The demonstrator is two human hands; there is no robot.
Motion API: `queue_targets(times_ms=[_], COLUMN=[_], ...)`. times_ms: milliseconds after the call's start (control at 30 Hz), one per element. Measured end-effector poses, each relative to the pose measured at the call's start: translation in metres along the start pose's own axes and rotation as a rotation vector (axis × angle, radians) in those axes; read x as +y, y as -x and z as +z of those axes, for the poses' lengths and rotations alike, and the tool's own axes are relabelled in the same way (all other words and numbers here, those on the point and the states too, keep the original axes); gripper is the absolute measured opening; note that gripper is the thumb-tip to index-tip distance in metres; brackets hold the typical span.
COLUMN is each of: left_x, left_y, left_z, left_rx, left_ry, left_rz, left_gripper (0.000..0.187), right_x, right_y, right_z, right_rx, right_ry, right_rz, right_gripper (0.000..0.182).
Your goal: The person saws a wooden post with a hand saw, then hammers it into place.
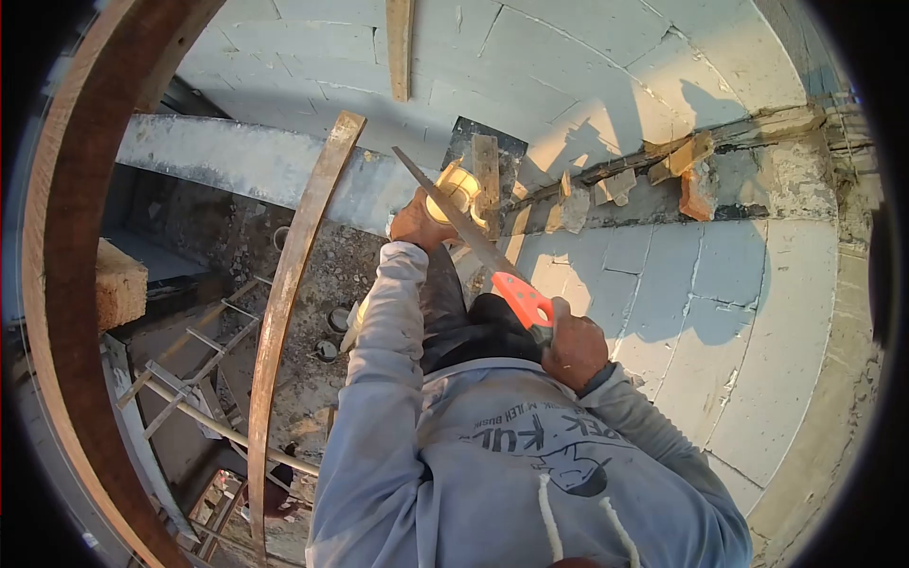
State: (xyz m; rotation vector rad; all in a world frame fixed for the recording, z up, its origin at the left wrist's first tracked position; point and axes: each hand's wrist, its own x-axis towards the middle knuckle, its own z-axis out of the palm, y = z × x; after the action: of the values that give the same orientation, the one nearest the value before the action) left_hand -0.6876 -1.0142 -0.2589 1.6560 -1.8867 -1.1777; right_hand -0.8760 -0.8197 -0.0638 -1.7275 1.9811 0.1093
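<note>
My right hand (575, 352) is wrapped round the orange and black handle of a hand saw (485, 248). The saw's blade slants up and to the left, across the front of a pale yellow, hollow round piece (458, 192) with an uneven rim. My left hand (417, 225) grips that yellow piece from its lower left side, its fingers partly hidden behind it. Just beyond the yellow piece is a short wooden board (486, 168) against a dark panel (512, 144).
Pale block walls (644, 284) rise ahead and to the right, with broken mortar chunks (698, 180) along a ledge. A long wooden plank (301, 251) runs down the left, beside a curved wooden beam (59, 265). A ladder (199, 364) stands far below over rubble-strewn ground.
</note>
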Motion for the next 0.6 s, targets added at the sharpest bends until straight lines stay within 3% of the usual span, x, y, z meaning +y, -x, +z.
queue_targets(times_ms=[100, 167, 267, 500, 600], left_x=[0.006, 0.005, -0.011, 0.010, 0.020], left_y=[-0.006, -0.016, -0.021, -0.010, 0.006], left_z=[-0.010, -0.024, -0.044, -0.010, -0.001], left_rx=[-0.020, 0.041, 0.079, -0.124, -0.076], left_ry=[-0.078, -0.073, -0.034, -0.063, -0.091], left_rz=[-0.019, -0.184, -0.096, -0.056, -0.046], left_gripper=[0.074, 0.075, 0.078, 0.078, 0.084], right_x=[0.001, -0.007, -0.007, 0.015, -0.017], right_y=[0.012, -0.005, -0.025, 0.023, -0.076], right_z=[-0.015, -0.004, 0.000, -0.027, 0.009], right_rx=[-0.080, -0.115, 0.087, -0.020, 0.073], right_ry=[0.102, 0.111, 0.062, 0.056, 0.080], right_rz=[0.003, -0.020, -0.169, 0.000, -0.130], right_gripper=[0.041, 0.040, 0.037, 0.039, 0.041])
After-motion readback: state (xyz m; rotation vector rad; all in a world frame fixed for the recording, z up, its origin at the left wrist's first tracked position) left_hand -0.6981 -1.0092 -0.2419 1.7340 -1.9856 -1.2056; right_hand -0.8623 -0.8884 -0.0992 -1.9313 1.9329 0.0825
